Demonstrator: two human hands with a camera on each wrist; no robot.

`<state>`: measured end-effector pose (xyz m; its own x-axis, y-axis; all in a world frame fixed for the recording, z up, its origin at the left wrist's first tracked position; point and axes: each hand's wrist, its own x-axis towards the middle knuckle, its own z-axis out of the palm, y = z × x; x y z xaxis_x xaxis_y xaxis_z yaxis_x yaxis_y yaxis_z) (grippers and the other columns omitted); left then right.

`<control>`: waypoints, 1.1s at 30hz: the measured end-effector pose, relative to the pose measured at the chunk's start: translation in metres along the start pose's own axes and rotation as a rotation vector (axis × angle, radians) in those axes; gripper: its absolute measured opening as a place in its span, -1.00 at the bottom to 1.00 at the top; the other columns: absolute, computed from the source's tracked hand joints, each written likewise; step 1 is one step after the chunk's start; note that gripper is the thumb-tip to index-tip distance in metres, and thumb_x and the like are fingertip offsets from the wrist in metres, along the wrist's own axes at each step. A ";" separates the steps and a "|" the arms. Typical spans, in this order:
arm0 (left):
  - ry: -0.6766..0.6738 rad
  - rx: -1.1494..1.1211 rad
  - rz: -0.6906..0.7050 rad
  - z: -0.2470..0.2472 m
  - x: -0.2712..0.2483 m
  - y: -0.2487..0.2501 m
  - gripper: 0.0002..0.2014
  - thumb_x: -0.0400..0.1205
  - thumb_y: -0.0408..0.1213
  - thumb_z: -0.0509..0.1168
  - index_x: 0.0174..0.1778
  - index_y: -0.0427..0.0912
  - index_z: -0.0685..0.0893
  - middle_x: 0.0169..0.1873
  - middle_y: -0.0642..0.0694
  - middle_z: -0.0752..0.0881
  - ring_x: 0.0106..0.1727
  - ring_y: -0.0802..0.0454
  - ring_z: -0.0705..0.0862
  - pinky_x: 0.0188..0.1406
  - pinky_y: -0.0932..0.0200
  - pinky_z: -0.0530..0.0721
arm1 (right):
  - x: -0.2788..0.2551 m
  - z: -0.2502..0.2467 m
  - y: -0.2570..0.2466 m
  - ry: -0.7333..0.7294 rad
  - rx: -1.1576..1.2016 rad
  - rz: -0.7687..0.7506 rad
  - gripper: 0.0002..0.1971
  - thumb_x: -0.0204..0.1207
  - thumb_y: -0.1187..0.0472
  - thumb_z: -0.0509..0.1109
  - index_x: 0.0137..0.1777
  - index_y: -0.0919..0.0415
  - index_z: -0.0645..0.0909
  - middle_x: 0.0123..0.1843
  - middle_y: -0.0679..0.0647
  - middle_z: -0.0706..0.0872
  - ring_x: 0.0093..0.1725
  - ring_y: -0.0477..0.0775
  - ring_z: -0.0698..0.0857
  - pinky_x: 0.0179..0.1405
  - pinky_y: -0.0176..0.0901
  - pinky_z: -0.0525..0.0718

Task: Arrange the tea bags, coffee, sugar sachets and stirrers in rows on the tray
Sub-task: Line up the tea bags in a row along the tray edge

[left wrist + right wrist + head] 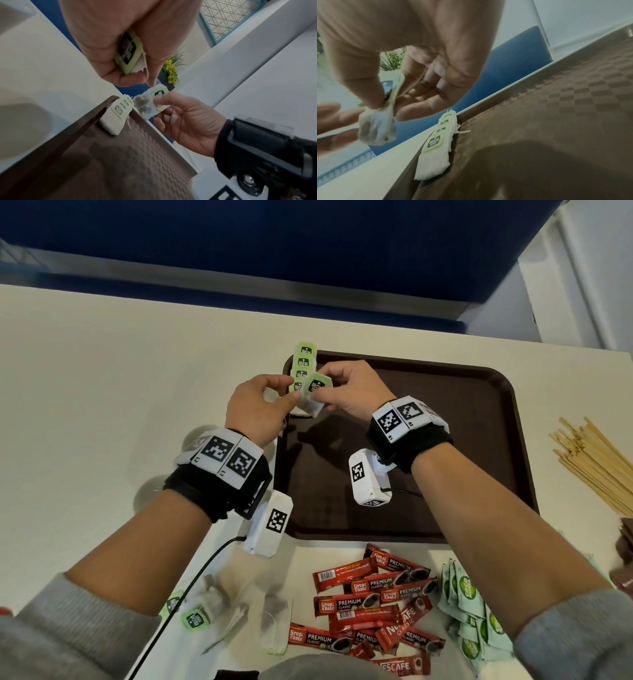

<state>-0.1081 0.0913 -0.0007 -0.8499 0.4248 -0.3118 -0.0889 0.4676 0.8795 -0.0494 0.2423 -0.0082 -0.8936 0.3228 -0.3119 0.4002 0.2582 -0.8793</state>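
Observation:
A brown tray (445, 440) lies on the white table. Several tea bags (303, 368) with green tags lie overlapped in a row along its far-left edge (116, 115) (436, 148). Above that row my right hand (329, 392) pinches one tea bag (317, 386) by tag and pouch, as the right wrist view shows (376, 128). My left hand (286, 392) sits close beside it, fingers curled round a second tea bag (128, 52); its fingertip nearly touches the right hand's tea bag (157, 93).
Near me on the table lie loose tea bags (219, 611), red coffee sachets (370, 604) and green sugar sachets (469, 611). Wooden stirrers (596, 463) lie right of the tray, with dark brown packets (625, 539) at the right edge. A blue partition (308, 251) backs the table.

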 end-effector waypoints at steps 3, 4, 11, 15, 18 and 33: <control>-0.036 0.038 0.004 0.003 -0.002 0.001 -0.78 0.57 -0.14 0.40 0.10 -0.07 0.74 -0.10 -0.07 0.75 -0.12 -0.08 0.73 0.05 -0.10 0.74 | 0.001 0.002 0.002 -0.020 0.015 -0.021 -0.84 0.44 0.31 0.49 0.01 0.17 0.72 0.05 0.12 0.76 -0.10 -0.05 0.74 -0.23 -0.31 0.70; -0.038 0.042 0.005 0.004 -0.002 0.000 -0.80 0.58 -0.14 0.39 0.08 -0.09 0.74 -0.19 -0.04 0.73 -0.25 -0.02 0.70 -0.03 -0.03 0.75 | 0.001 0.002 0.002 -0.020 0.022 -0.027 -0.82 0.43 0.31 0.49 0.04 0.21 0.73 0.05 0.13 0.77 -0.10 -0.05 0.74 -0.21 -0.29 0.71; 0.007 0.015 -0.031 0.004 0.001 -0.002 -0.91 0.62 -0.17 0.33 -0.15 -0.08 0.65 -0.41 -0.06 0.68 -0.51 0.07 0.59 -0.20 0.02 0.73 | 0.002 0.003 0.007 0.033 0.147 -0.045 -0.84 0.44 0.29 0.50 0.02 0.25 0.71 -0.02 0.16 0.78 -0.15 -0.07 0.76 -0.23 -0.28 0.72; 0.010 0.012 -0.042 0.004 0.004 -0.004 -0.92 0.63 -0.19 0.32 -0.11 -0.10 0.66 -0.40 -0.05 0.68 -0.50 0.04 0.60 -0.16 -0.01 0.74 | 0.004 0.004 0.014 0.013 0.150 -0.008 -0.96 0.49 0.30 0.45 -0.10 0.19 0.71 -0.04 0.17 0.78 -0.13 0.01 0.75 -0.13 -0.20 0.77; 0.031 -0.019 -0.052 0.003 0.004 -0.004 -0.91 0.63 -0.19 0.31 -0.07 -0.10 0.69 -0.31 -0.14 0.75 -0.51 0.04 0.58 -0.16 -0.02 0.72 | 0.008 0.006 0.022 0.048 0.124 0.047 -0.95 0.49 0.32 0.45 -0.08 0.26 0.72 -0.10 0.17 0.76 -0.21 -0.01 0.73 -0.23 -0.30 0.75; 0.039 -0.047 -0.061 0.001 0.008 -0.004 -0.91 0.60 -0.22 0.32 -0.05 -0.10 0.71 -0.22 -0.14 0.78 -0.47 0.05 0.59 -0.24 0.08 0.71 | 0.016 0.031 0.039 0.165 0.062 0.256 -0.89 0.38 0.33 0.56 -0.17 0.19 0.68 -0.28 0.11 0.76 -0.37 0.03 0.74 -0.23 -0.12 0.79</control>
<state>-0.1136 0.0933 -0.0071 -0.8616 0.3662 -0.3516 -0.1645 0.4539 0.8758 -0.0545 0.2299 -0.0588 -0.7183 0.5151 -0.4677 0.5902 0.0952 -0.8016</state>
